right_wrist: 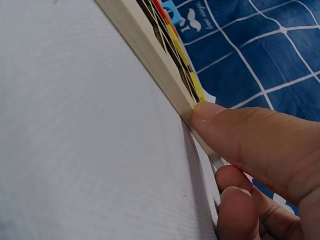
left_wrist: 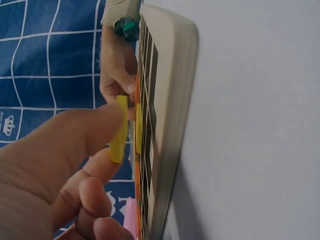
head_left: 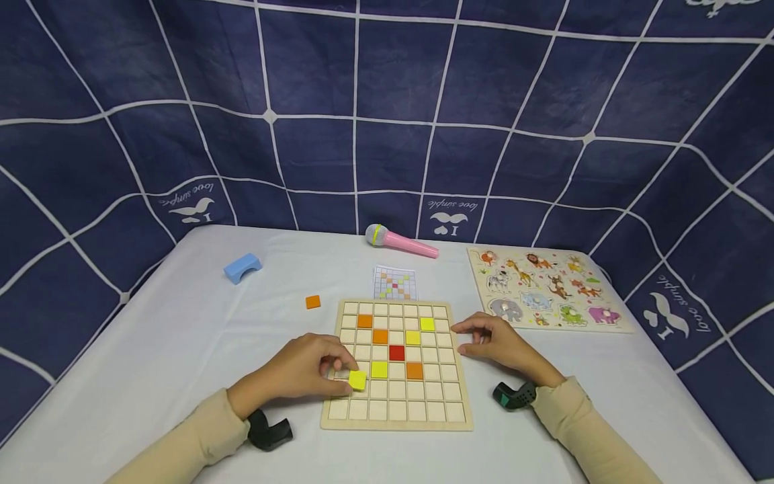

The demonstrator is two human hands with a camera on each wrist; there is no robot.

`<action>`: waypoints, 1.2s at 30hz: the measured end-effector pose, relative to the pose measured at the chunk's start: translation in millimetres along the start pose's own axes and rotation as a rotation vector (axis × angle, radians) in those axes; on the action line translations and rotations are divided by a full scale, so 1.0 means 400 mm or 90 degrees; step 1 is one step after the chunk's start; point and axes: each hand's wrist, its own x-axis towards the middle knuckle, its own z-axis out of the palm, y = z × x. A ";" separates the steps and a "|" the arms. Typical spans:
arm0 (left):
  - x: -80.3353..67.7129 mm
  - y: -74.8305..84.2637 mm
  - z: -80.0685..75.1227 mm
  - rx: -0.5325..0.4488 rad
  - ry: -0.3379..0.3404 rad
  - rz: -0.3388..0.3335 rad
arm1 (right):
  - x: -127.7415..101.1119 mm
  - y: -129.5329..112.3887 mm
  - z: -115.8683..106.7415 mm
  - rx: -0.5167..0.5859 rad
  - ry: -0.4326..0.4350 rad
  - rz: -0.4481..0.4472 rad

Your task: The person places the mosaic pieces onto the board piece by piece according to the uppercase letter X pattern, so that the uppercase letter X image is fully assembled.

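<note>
My left hand (head_left: 302, 368) pinches a yellow square tile (head_left: 357, 380) between thumb and fingertips, over the lower left cells of a wooden grid board (head_left: 396, 425). In the left wrist view the held tile (left_wrist: 119, 129) stands on edge, raised beside the board's surface. My right hand (head_left: 500, 343) is at the board's right side, its thumb (right_wrist: 220, 117) touching the edge and the fingers loosely bent. On the board lie a red tile (head_left: 396, 353) near the middle, three yellow tiles such as one (head_left: 379, 370), and three orange tiles such as one (head_left: 414, 371).
A loose orange tile (head_left: 312, 302) and a blue arched block (head_left: 243, 267) lie to the left. Behind the board are a printed pattern card (head_left: 395, 282) and a pink toy microphone (head_left: 405, 243). An animal puzzle board (head_left: 544, 289) lies at the right.
</note>
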 end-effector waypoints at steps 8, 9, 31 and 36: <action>0.003 0.000 0.015 0.010 -0.028 -0.025 | 0.000 -0.002 -0.001 0.002 -0.001 0.003; 0.003 0.001 0.017 0.013 -0.028 -0.027 | 0.000 -0.002 -0.001 0.002 0.000 0.003; 0.005 0.003 0.020 0.010 -0.034 -0.039 | 0.000 -0.003 -0.002 -0.003 -0.001 0.013; 0.006 -0.003 0.013 -0.020 -0.042 -0.036 | 0.000 -0.002 -0.002 0.001 -0.002 0.010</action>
